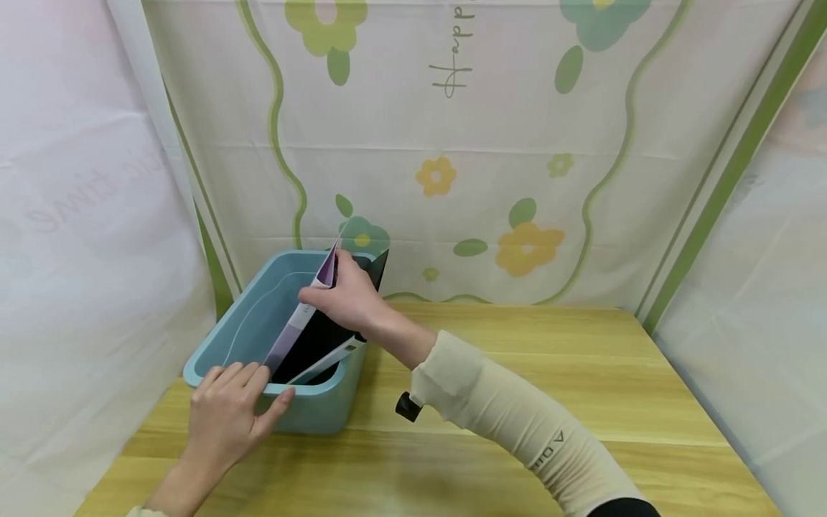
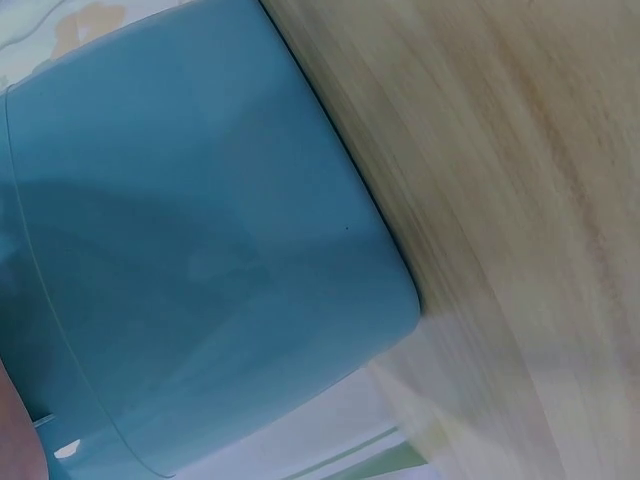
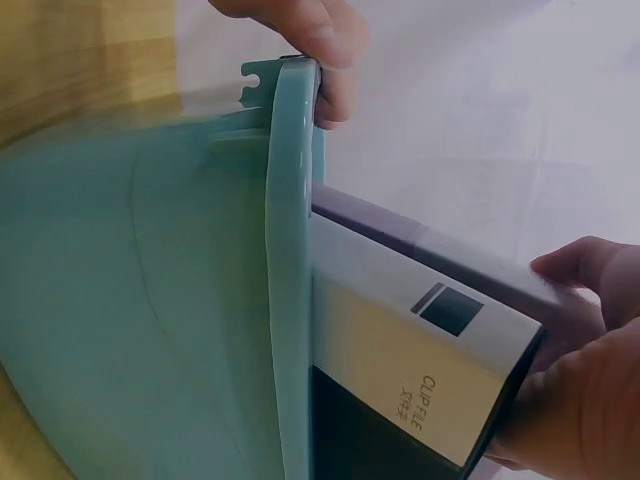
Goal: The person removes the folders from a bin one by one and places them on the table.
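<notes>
A blue plastic bin (image 1: 316, 413) stands on the table, with file folders leaning inside it. My left hand (image 1: 227, 409) grips its near rim, fingers over the edge and thumb along the outside. Reaching in from the right, my right hand (image 1: 349, 298) pinches the upper part of a purple-spined file folder (image 1: 292, 336), thumb on its left side. Beside that folder is a black one with a white spine (image 1: 331, 360); the right wrist view shows "CLIP FILE" printed on this white-spined folder (image 3: 410, 330). The folders' lower ends are hidden in the bin.
The wooden table (image 1: 517, 445) extends to the right of the bin. A flower-patterned cloth (image 1: 478, 187) hangs behind, and pale cloth walls (image 1: 77, 251) close in the sides. A small black piece (image 1: 408, 407) juts from the right sleeve cuff.
</notes>
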`<state>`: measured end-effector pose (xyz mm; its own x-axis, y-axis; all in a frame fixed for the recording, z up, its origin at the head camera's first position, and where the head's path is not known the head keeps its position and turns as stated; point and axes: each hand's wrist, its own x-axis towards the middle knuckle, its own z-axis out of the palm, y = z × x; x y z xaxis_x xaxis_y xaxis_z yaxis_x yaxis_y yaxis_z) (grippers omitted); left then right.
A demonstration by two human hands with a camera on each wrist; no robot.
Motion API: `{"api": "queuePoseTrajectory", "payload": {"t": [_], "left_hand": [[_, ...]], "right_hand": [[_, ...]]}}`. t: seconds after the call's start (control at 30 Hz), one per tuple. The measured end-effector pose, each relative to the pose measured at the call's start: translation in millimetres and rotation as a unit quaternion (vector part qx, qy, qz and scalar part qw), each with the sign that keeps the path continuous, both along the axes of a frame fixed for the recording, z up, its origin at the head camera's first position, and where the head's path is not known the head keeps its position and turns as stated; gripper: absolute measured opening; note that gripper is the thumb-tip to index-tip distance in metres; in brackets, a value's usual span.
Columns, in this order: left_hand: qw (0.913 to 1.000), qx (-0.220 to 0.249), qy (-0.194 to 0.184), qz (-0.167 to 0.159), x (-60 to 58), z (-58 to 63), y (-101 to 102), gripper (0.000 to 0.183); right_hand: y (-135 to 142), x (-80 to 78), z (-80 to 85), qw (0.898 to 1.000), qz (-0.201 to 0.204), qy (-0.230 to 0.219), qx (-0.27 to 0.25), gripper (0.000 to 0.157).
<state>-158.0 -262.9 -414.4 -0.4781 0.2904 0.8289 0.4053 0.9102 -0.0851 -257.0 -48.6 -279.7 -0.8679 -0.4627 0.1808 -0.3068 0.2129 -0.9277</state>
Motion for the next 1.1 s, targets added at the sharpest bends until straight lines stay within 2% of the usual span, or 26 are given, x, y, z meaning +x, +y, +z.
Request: {"api": "queuePoseTrajectory", "payload": {"t": [0.1, 0.4, 0.7, 0.8, 1.1], "left_hand": [[1.0000, -0.004, 0.003, -0.002, -0.4, 0.8, 0, 0.059], [0.9999, -0.007, 0.011, -0.004, -0.8, 0.9, 0, 0.058], [0.9999, -0.008, 0.010, -0.004, -1.9, 2.1, -1, 0.059], [0.9999, -0.007, 0.010, -0.003, -2.5, 2.3, -2, 0.060], [0.9999, -0.011, 0.006, -0.003, -2.2, 1.8, -1, 0.059]], "right_hand": [[-2, 0.2, 0.3, 1.000, -0.002, 0.004, 0.004, 0.075], [-9, 0.1, 0.0, 1.000, 0.004, 0.002, -0.004, 0.077], [-15, -0.3, 0.8, 0.996, 0.039, -0.057, -0.060, 0.073], [-17, -0.8, 1.2, 0.995, 0.042, -0.058, -0.063, 0.078], [-20, -0.1, 1.5, 0.994, 0.039, -0.065, -0.074, 0.068]]}}
